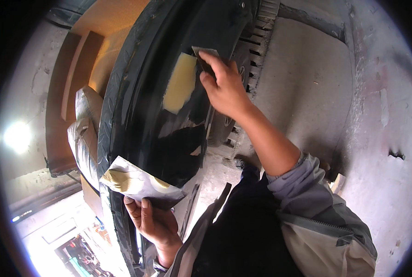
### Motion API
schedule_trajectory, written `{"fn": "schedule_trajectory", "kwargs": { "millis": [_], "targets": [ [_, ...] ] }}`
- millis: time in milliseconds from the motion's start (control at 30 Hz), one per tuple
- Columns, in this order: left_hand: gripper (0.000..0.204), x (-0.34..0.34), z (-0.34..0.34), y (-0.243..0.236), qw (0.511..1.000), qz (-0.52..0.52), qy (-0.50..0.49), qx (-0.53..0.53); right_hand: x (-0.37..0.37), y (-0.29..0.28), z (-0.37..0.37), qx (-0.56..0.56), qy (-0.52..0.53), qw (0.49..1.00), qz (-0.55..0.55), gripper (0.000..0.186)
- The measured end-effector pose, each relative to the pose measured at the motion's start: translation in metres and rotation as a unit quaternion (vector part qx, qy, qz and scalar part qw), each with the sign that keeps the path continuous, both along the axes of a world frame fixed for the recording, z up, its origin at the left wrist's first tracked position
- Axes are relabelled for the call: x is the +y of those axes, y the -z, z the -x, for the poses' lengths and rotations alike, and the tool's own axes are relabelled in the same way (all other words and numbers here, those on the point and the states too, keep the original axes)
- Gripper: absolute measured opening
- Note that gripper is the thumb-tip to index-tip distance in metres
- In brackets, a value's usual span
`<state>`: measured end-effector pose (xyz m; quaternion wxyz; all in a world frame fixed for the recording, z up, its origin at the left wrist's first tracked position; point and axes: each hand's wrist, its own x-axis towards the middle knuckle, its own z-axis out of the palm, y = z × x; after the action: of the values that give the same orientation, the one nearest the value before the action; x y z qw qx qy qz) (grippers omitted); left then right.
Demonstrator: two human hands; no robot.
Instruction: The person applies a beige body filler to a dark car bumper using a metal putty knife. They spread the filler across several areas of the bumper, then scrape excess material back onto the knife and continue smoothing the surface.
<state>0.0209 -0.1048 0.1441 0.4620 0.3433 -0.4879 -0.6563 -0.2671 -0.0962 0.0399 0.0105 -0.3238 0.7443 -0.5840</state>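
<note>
A patch of pale yellow filler [180, 85] lies on a glossy black curved car panel [141, 106]. Beside the patch's upper right edge, my right hand [224, 90] grips a thin, flat, dark putty scraper [207, 51], its index finger stretched along the blade. The scraper's far edge is close to the panel; whether it touches cannot be told. Lower left, my left hand [153, 224] holds up a pale, flat mixing board [143, 179] from below, its fingers partly hidden. Yellow filler is heaped at the board's left end and smeared along its upper edge.
Silvery wrapped bundles [87, 134] and a large brown-orange panel [72, 69] stand left of the car part. A slotted floor grate [259, 46] and a wheel [225, 124] show to the right, before the grey concrete floor [303, 78]. Bright shelving lies lower left.
</note>
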Motion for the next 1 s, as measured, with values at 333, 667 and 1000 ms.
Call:
{"fn": "schedule_trajectory", "kwargs": {
  "millis": [333,667,1000],
  "targets": [
    [0.042,-0.005,-0.007,0.005,1.0,0.001,0.013,-0.001,-0.004,-0.022,-0.074,0.038,-0.05,0.998,0.03,0.051],
    [0.04,-0.011,-0.009,0.008,0.999,0.008,0.024,-0.025,0.017,-0.001,-0.124,0.089,-0.109,0.99,0.015,0.059],
    [0.044,-0.001,-0.005,0.004,0.999,0.009,0.03,-0.024,-0.007,0.012,0.003,0.021,0.017,0.999,0.04,0.051]
  ]
}}
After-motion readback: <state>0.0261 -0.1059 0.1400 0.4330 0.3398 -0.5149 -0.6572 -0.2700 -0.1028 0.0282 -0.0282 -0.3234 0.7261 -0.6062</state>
